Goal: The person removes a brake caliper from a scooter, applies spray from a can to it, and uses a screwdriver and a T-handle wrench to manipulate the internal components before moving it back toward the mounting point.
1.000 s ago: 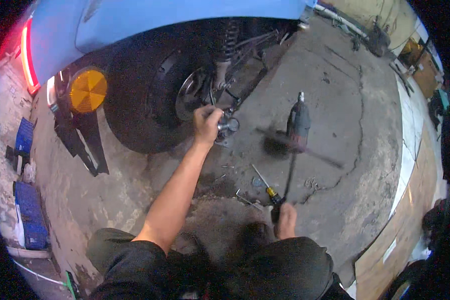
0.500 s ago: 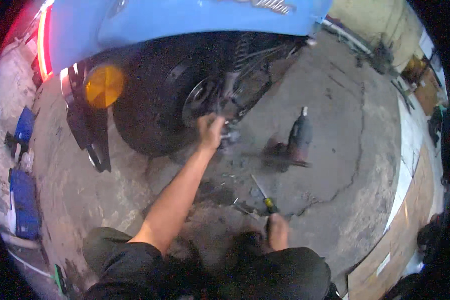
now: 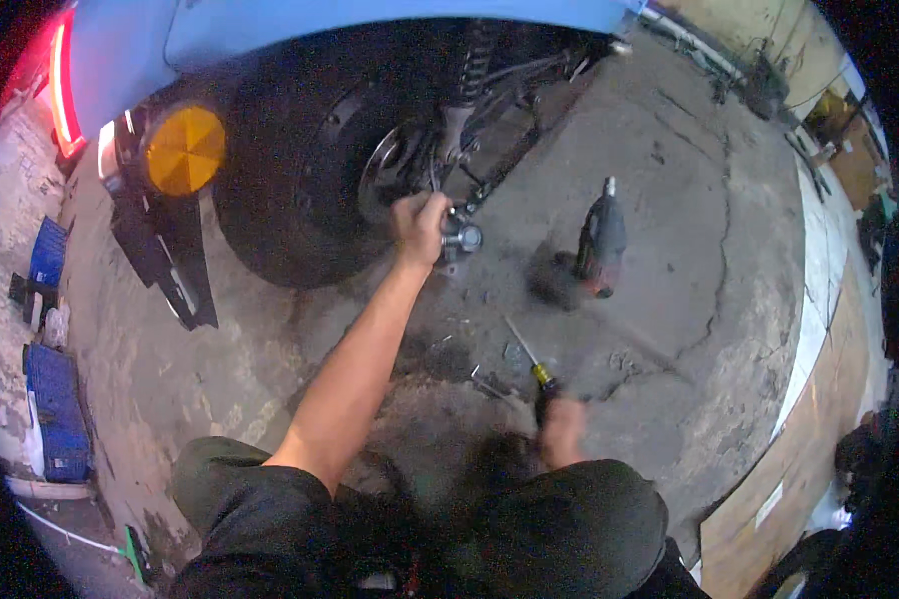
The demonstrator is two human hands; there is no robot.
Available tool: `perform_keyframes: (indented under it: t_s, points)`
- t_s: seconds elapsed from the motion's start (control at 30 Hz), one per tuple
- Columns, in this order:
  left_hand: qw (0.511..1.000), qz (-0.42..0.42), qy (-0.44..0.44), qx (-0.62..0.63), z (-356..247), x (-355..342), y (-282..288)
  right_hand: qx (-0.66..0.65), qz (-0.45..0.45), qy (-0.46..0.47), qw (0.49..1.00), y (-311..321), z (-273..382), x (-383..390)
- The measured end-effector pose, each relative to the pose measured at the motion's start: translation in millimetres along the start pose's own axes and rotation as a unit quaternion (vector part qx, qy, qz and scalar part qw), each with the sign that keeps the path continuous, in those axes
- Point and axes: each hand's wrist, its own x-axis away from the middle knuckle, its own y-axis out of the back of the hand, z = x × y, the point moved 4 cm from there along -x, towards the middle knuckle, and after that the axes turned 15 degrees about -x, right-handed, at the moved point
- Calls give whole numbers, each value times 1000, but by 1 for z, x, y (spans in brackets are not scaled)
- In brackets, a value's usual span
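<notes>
Presently I see the left hand [image 3: 422, 230] closed on the metal brake part [image 3: 466, 238], ahead and to the left of the blurred right hand [image 3: 564, 431], whose grip I cannot tell; the part's long axis is unclear.

The silvery part [image 3: 466, 238] looks metal, the tyre [image 3: 265, 205] matt, the concrete floor [image 3: 669, 240] rough.

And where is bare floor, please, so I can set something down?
Bare floor shows between the dark power tool and the long crack, and below the tyre, between black flap and left forearm. It is crowded by the right hand, with screwdriver and bent rod, and around the left hand at the metal part.
</notes>
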Motion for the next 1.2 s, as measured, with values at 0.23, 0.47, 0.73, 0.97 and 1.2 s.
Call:
perform_keyframes:
  t_s: [0.23,0.47,0.73,0.97,1.2]
  points:
    - [1000,13,4,-27,-15,7,2,-71,-107,-12,992,23,-4,0]
    - [953,9,-226,-201,-25,28,-6,-35,18,23,999,-8,71,-58]
    - [933,62,-226,-273,-29,26,-12,-26,-6,9,1000,-1,58,-58]
    - [971,57,-193,-127,-19,25,-6,-63,-70,37,995,7,98,-55]
    - [974,45,-192,-114,-10,14,7,23,-4,-1,1000,-24,84,-61]
